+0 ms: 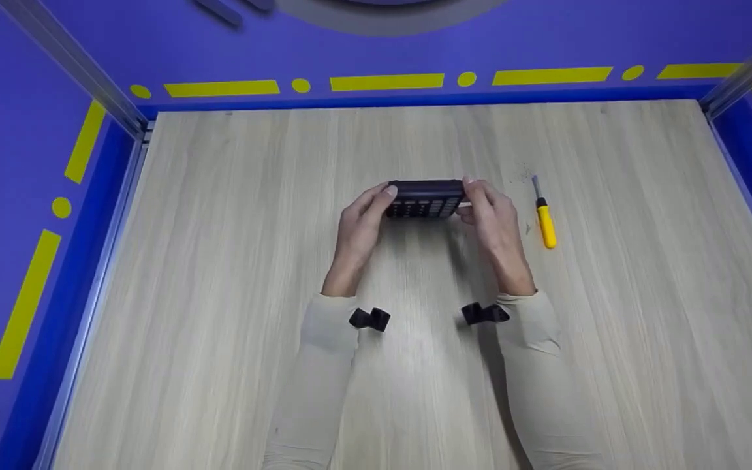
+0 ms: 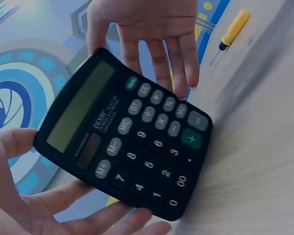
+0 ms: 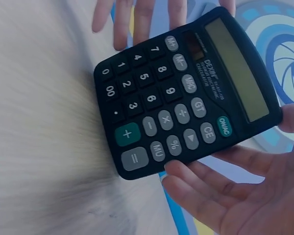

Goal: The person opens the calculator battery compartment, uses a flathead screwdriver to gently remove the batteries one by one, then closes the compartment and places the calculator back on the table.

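Pale beige long sleeves (image 1: pixel 314 385) reach up from the bottom of the head view, a small black angular mount (image 1: pixel 369 319) beside the left wrist and a matching black mount (image 1: pixel 485 314) beside the right. Beyond them, the bare left hand (image 1: pixel 359 225) and bare right hand (image 1: pixel 495 225) grip opposite sides of a black rectangular plastic calculator (image 1: pixel 425 200), thumbs near its display-end corners, other fingers along the sides and underneath. It is tilted with its grey, black and green keys toward the person, seemingly raised above the table. Its body is probably light and stiff, its smooth casing perhaps a little slippery; the greenish-grey rectangular display (image 2: pixel 81 107) looks the most fragile part, so the side edges seem the best hold, away from screen and keys. Right of the right hand, apart from it, lies a yellow-handled screwdriver with a metal shaft (image 1: pixel 546 225) on the pale wood-grain tabletop (image 1: pixel 219 261). Farthest back stands a purple-blue wall panel (image 1: pixel 546 39) with yellow dashes and dots.
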### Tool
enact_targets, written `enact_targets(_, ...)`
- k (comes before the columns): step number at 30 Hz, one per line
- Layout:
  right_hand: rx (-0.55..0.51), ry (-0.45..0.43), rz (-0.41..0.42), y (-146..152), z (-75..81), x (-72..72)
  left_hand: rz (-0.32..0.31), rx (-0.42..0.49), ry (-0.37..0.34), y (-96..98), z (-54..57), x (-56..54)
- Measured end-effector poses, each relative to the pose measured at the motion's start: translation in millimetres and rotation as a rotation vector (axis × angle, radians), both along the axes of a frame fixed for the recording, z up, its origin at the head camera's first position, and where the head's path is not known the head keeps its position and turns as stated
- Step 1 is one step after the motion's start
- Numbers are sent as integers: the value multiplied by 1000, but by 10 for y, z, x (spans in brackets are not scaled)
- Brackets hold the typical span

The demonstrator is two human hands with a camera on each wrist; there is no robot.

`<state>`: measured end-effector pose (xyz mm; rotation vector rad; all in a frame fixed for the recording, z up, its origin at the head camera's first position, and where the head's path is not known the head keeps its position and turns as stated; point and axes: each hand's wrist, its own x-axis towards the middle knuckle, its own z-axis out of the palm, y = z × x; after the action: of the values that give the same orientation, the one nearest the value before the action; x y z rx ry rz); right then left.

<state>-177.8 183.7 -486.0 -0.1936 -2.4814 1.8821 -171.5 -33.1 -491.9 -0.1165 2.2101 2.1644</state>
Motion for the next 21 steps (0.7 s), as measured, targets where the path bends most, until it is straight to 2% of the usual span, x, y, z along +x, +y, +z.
enact_targets(14, -23, -21, 31, 24, 14, 5, -32, 65, -26, -21, 17, 15)
enact_targets(21, -8, -21, 2, 19, 14, 9, -25, 70, -29, -19, 11, -2)
